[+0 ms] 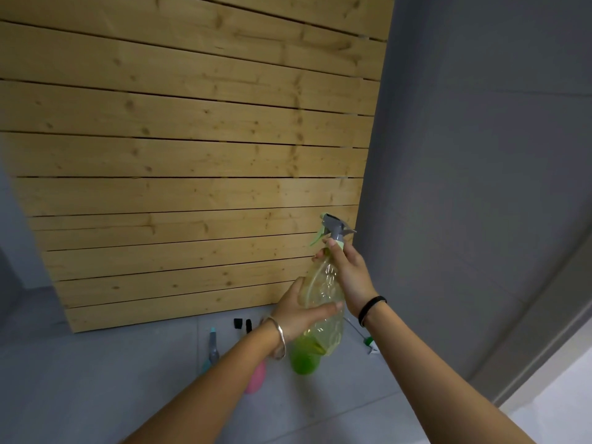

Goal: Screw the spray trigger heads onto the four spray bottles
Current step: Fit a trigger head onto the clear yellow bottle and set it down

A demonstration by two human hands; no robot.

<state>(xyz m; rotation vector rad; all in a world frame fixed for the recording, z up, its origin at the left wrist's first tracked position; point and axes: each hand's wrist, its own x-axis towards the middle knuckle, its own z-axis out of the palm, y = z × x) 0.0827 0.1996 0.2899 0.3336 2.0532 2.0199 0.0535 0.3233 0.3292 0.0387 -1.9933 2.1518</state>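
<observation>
left grip (301,310) wraps translucent yellow-green plastic bottle (323,293); right grip (347,270) clamped round collar of grey plastic trigger head (334,229)

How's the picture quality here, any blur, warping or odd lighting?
Head view: wide-angle warping bows the wooden slats; the light is dim and even, with no hard shadows; the held bottle and its spray head are fairly sharp, while the green bottle and pink bottle on the floor look soft.

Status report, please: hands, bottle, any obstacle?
Left hand holds yellow bottle body. Right hand grips trigger head collar at its neck. Green bottle, pink bottle on floor below; nothing blocking.
</observation>
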